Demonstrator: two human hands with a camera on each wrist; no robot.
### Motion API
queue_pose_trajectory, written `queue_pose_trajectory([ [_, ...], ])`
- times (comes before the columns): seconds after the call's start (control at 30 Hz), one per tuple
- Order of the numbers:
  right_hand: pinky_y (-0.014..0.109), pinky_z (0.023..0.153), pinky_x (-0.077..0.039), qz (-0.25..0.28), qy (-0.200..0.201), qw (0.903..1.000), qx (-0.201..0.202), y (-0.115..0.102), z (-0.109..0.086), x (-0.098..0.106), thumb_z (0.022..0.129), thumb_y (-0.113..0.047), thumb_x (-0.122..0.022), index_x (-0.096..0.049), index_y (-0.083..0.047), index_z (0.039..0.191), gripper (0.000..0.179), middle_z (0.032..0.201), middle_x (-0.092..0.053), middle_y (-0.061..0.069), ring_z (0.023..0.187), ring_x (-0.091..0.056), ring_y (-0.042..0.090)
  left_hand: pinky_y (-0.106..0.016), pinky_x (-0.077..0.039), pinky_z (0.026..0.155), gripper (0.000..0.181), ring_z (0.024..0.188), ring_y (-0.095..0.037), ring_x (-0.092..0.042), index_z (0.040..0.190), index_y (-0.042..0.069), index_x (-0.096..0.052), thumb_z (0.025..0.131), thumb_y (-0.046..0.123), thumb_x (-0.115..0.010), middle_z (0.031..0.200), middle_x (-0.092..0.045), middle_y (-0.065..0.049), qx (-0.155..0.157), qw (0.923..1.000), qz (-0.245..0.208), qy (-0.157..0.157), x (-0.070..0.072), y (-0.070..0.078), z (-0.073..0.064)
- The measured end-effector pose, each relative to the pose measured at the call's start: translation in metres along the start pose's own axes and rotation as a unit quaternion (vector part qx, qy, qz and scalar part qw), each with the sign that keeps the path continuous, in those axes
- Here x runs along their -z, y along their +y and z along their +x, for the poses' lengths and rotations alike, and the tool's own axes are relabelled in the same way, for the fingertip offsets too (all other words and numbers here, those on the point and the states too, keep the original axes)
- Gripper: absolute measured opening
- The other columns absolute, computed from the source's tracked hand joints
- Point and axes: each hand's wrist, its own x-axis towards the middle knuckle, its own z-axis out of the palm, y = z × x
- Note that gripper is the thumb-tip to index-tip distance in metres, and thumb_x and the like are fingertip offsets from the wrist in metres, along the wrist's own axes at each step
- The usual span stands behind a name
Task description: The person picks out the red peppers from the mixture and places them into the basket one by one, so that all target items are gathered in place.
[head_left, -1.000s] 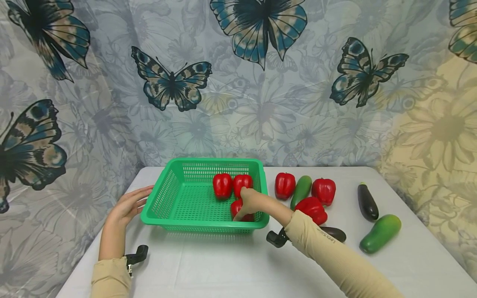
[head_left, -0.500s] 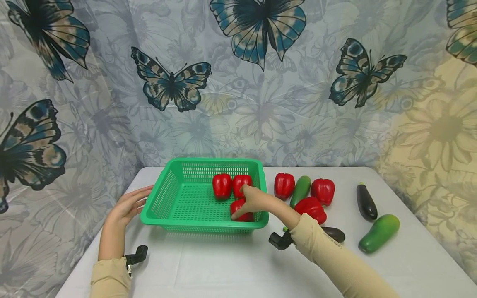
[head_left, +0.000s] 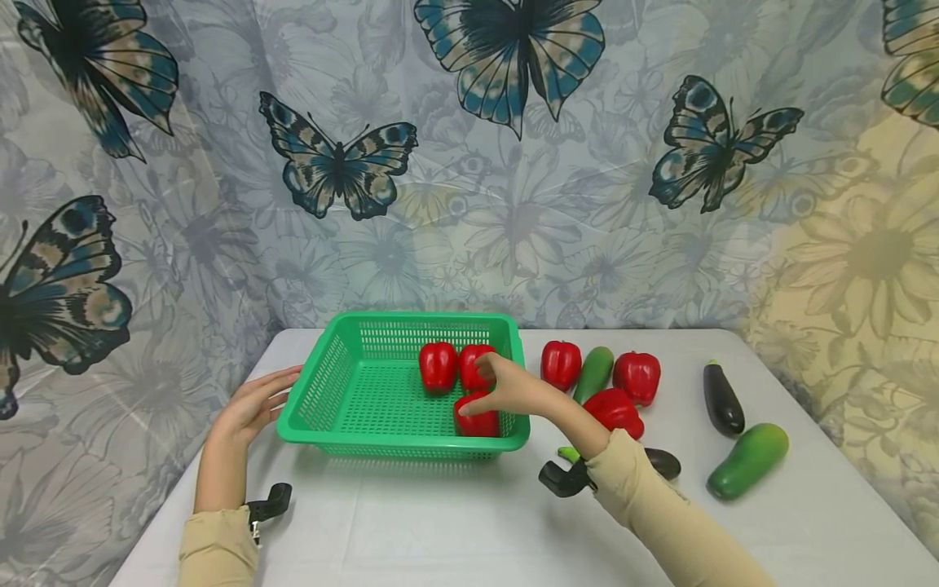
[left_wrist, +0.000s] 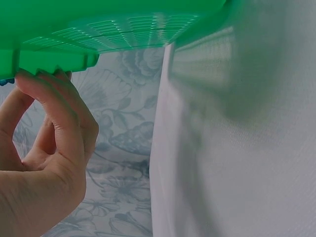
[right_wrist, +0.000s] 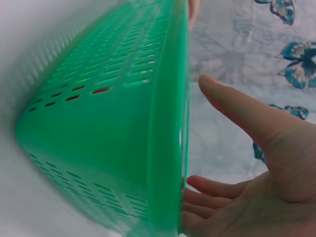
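A green plastic basket (head_left: 396, 443) holds three red bell peppers: one pepper (head_left: 438, 368) at the back, another pepper (head_left: 473, 368) to its right, and a front pepper (head_left: 478, 420) by the right wall. Over the front pepper hovers my right hand (head_left: 517, 390), thumb and fingers spread apart, nothing held. The right wrist view shows that hand (right_wrist: 256, 182) above the rim, the peppers mostly hidden behind the basket wall. My left hand (head_left: 253, 408) reaches to the basket's left rim; in the left wrist view its bent fingers (left_wrist: 59, 106) touch the rim's underside.
Right of the basket lie more red peppers (head_left: 561, 365), a cucumber (head_left: 594, 374), and an eggplant (head_left: 663, 463) partly hidden by my right forearm. Farther right are another eggplant (head_left: 723, 398) and a large green vegetable (head_left: 748, 461). A patterned curtain (head_left: 484, 220) stands behind the white table (head_left: 411, 522).
My right hand has let go of the front pepper, its fingers spreading as it rises and shifts right. The left hand stays at the basket's rim.
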Motion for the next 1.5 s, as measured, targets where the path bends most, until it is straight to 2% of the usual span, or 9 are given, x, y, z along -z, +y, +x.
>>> queue_pose_trajectory([
  [0.27, 0.048, 0.098, -0.051, 0.041, 0.015, 0.9990, 0.011, 0.004, -0.010, 0.009, 0.079, -0.033, -0.082, -0.038, -0.002, 0.144, 0.084, 0.142, -0.050, 0.018, 0.133, -0.046, 0.037, -0.021, -0.053, 0.083, 0.020, 0.097, 0.004, -0.064, 0.117, 0.030, -0.068, 0.100, 0.023, -0.058, 0.103, -0.066, 0.025, -0.003, 1.0000, 0.001, 0.002, 0.000, 0.000, 0.001],
  [0.47, 0.052, 0.104, -0.046, 0.049, 0.036, 0.9980, 0.020, 0.013, -0.016, 0.016, 0.079, -0.036, -0.081, -0.038, -0.006, 0.147, 0.085, 0.147, -0.047, 0.015, 0.139, -0.042, 0.037, -0.021, -0.053, 0.083, 0.018, 0.097, 0.003, -0.065, 0.113, 0.031, -0.068, 0.099, 0.024, -0.059, 0.102, -0.066, 0.025, -0.001, 1.0000, 0.003, 0.005, -0.001, -0.001, 0.001],
  [0.73, 0.054, 0.111, -0.038, 0.058, 0.063, 0.9956, 0.039, 0.026, -0.030, 0.033, 0.081, -0.036, -0.080, -0.038, -0.008, 0.147, 0.083, 0.151, -0.042, 0.013, 0.142, -0.036, 0.037, -0.022, -0.054, 0.084, 0.020, 0.098, 0.002, -0.065, 0.117, 0.030, -0.068, 0.099, 0.026, -0.060, 0.103, -0.066, 0.025, -0.004, 0.9999, 0.011, 0.005, -0.001, -0.001, 0.000],
  [0.9, 0.055, 0.109, -0.040, 0.059, 0.077, 0.9949, 0.027, 0.037, -0.037, 0.044, 0.081, -0.039, -0.079, -0.037, -0.011, 0.148, 0.085, 0.152, -0.041, 0.010, 0.143, -0.033, 0.038, -0.023, -0.054, 0.084, 0.019, 0.098, 0.002, -0.065, 0.114, 0.031, -0.069, 0.098, 0.026, -0.060, 0.103, -0.066, 0.025, -0.005, 0.9999, 0.009, 0.005, 0.000, -0.002, 0.000],
  [1.03, 0.057, 0.110, -0.037, 0.080, 0.084, 0.9931, 0.014, 0.047, -0.043, 0.051, 0.082, -0.039, -0.078, -0.035, -0.012, 0.149, 0.084, 0.153, -0.038, 0.010, 0.144, -0.030, 0.040, -0.022, -0.054, 0.083, 0.017, 0.097, 0.002, -0.065, 0.110, 0.033, -0.069, 0.099, 0.025, -0.060, 0.103, -0.067, 0.025, -0.007, 1.0000, 0.005, 0.004, 0.000, -0.003, 0.000],
  [1.2, 0.059, 0.111, -0.034, 0.076, 0.102, 0.9918, 0.005, 0.058, -0.050, 0.062, 0.084, -0.040, -0.076, -0.035, -0.011, 0.149, 0.082, 0.153, -0.038, 0.012, 0.143, -0.032, 0.043, -0.022, -0.054, 0.082, 0.017, 0.097, 0.002, -0.066, 0.108, 0.033, -0.070, 0.099, 0.024, -0.059, 0.102, -0.067, 0.024, -0.007, 1.0000, 0.000, 0.002, 0.000, -0.002, 0.001],
  [1.5, 0.059, 0.110, -0.036, 0.070, 0.121, 0.9901, -0.013, 0.072, -0.060, 0.077, 0.085, -0.042, -0.074, -0.033, -0.012, 0.151, 0.083, 0.154, -0.037, 0.014, 0.141, -0.034, 0.044, -0.021, -0.053, 0.083, 0.023, 0.097, 0.004, -0.063, 0.120, 0.029, -0.066, 0.099, 0.025, -0.060, 0.103, -0.065, 0.026, 0.004, 0.9999, 0.007, 0.006, 0.000, -0.002, 0.002],
])
